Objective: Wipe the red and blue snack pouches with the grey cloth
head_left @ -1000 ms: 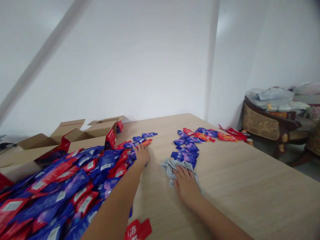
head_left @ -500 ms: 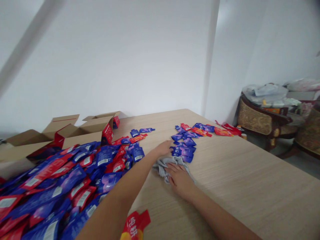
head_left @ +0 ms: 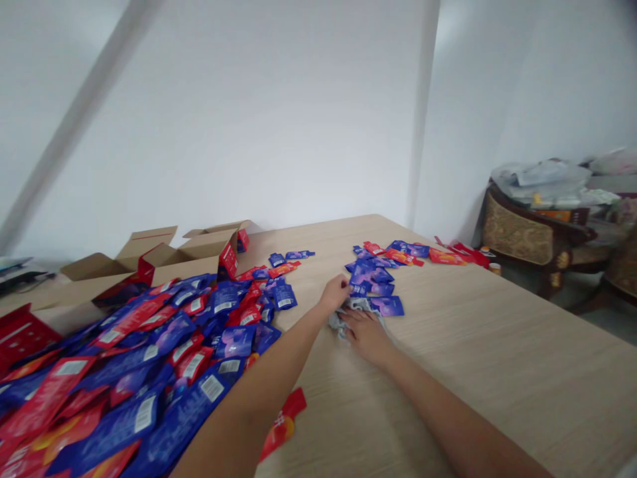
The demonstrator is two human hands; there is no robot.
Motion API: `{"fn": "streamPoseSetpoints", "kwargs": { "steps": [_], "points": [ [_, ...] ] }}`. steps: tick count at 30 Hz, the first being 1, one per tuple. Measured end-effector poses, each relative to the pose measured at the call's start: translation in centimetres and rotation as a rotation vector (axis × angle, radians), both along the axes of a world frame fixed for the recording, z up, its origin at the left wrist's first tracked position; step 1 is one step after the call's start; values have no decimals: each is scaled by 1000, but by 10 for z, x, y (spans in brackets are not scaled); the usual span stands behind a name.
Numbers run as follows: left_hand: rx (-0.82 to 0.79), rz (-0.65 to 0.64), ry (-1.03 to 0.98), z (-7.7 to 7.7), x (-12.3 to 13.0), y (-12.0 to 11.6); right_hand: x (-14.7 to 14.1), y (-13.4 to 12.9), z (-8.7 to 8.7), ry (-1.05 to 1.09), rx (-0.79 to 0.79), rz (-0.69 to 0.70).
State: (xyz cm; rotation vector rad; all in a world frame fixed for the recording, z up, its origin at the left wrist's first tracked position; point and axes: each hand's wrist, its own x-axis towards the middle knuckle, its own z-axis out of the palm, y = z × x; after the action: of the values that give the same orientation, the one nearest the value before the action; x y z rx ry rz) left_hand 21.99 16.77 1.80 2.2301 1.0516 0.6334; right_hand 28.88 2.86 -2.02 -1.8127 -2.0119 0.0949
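Note:
My right hand (head_left: 369,334) lies with its fingers spread on a crumpled grey cloth (head_left: 340,325) on the wooden table. Just to its upper left is my left hand (head_left: 335,292), fingers closed at the edge of the blue pouches (head_left: 371,275); what it pinches, if anything, is too small to make out. One blue pouch (head_left: 387,305) lies flat right beside the cloth. A red pouch (head_left: 284,425) rests near the front, partly behind my left forearm.
A large heap of blue and red pouches (head_left: 149,352) covers the table's left side, with open cardboard boxes (head_left: 184,265) behind it. More red pouches (head_left: 448,257) lie at the far right edge. A chair (head_left: 517,229) piled with plastic bags stands beyond.
The cloth and my right hand have moved up toward the pouches, the cloth more bunched. My left hand's fingers have drawn together. The lowest blue pouch now lies apart to the right.

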Motion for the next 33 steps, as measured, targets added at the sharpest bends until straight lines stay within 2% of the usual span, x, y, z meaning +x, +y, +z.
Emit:
{"fn": "streamPoseSetpoints", "kwargs": {
  "steps": [4,6,8,9,10,12,14,16,18,20,21,24,26,31,33],
  "points": [
    [-115,119,-197,15,-36,-15,31,5,-6,-19,-19,-246],
    [-328,123,-351,15,-60,-35,47,8,-8,-21,3,-348],
    [-649,55,-493,7,-84,-60,60,10,-9,11,27,-399],
    [-780,14,-500,1,-95,-73,64,11,-8,47,46,-406],
    [-867,9,-496,-6,-104,-86,64,11,-7,93,73,-400],
    [-941,45,-473,-18,-116,-107,56,8,-2,190,149,-346],
    [-920,105,-459,-26,-121,-119,34,0,3,247,219,-229],
    [-866,110,-456,-28,-122,-124,3,-12,7,232,233,-66],
    [-810,60,-477,-27,-121,-125,-26,-24,8,149,178,106],
    [-774,12,-505,-26,-122,-124,-42,-29,6,66,111,197],
    [-772,9,-513,-26,-123,-124,-43,-28,5,37,80,193],
    [-806,46,-500,-27,-126,-123,-31,-19,0,-1,1,47],
    [-817,79,-498,-28,-126,-124,-25,-15,-4,6,-19,2],
    [-756,19,-546,-29,-122,-124,-37,-20,-7,48,17,266],
    [-747,6,-556,-31,-121,-123,-33,-17,-7,22,-3,216]
  ]
}}
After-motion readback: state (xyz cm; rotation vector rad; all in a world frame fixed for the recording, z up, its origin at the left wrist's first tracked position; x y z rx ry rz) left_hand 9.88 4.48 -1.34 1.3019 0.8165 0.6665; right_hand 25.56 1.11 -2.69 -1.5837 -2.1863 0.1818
